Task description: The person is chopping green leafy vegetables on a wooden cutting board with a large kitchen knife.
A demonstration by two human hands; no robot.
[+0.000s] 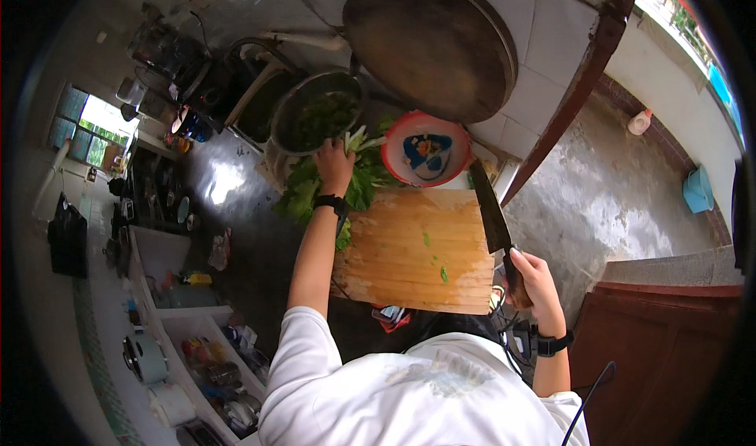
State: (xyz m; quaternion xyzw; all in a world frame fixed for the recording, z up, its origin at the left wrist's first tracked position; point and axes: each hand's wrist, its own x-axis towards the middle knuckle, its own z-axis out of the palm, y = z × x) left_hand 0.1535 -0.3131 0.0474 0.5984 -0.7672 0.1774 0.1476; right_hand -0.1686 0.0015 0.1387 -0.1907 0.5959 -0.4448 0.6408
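My right hand (534,283) grips the wooden handle of a cleaver (493,210), whose dark blade is raised beside the right edge of a wooden cutting board (413,239). Small green leaf scraps (443,274) lie on the board. My left hand (335,162) is on a bunch of leafy greens (369,183) with pale stems, beyond the board's far left corner; its fingers are partly hidden, so its hold is unclear. Just past that hand, a metal pot (317,112) contains green leaves. A red-rimmed enamel basin (426,149) with a blue pattern stands behind the board.
A large round wooden lid or board (431,44) leans against the tiled wall behind the basin. Back left are a faucet-like dark curved pipe and a stove. White shelves (195,313) with kitchen goods stand at left. A brown door (661,351) is at right, a light-blue bucket (698,190) beyond.
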